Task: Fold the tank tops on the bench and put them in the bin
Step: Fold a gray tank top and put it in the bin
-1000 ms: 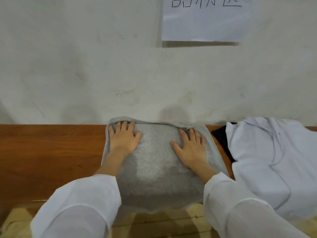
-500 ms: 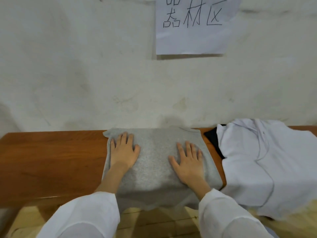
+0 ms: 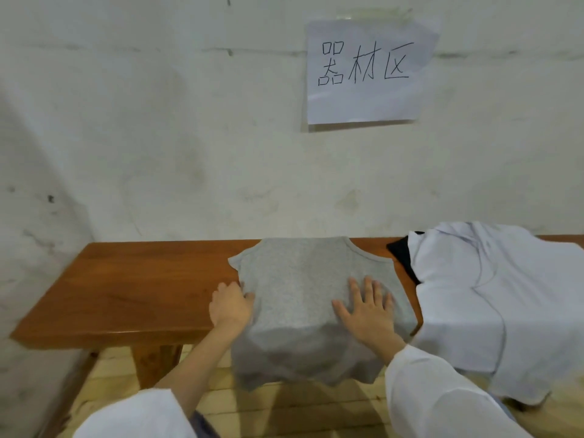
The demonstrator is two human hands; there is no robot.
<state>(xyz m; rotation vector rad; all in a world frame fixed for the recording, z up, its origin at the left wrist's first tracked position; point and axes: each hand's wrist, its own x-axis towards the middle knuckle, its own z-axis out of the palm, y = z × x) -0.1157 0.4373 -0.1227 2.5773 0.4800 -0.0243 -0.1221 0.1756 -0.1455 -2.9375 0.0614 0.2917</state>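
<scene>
A grey tank top (image 3: pixel 303 279) lies folded on the wooden bench (image 3: pixel 142 289), its lower part hanging over the front edge. My left hand (image 3: pixel 230 306) is at the garment's left edge with the fingers curled onto the fabric there. My right hand (image 3: pixel 366 308) lies flat on the cloth, fingers spread and pointing to the wall. To the right, a white tank top (image 3: pixel 493 295) is spread loosely over the bench and droops off the front. A black garment (image 3: pixel 403 254) peeks out from under it. No bin is in view.
A white wall (image 3: pixel 158 137) stands directly behind the bench, with a paper sign (image 3: pixel 366 71) taped to it. The bench's left end (image 3: pixel 38 324) is bare wood, with its leg (image 3: pixel 156 363) below. Pale wooden floor (image 3: pixel 284 406) lies underneath.
The view has lifted and shifted left. My left hand moved off the top of the grey tank top to its left edge. My right hand slid nearer the front edge.
</scene>
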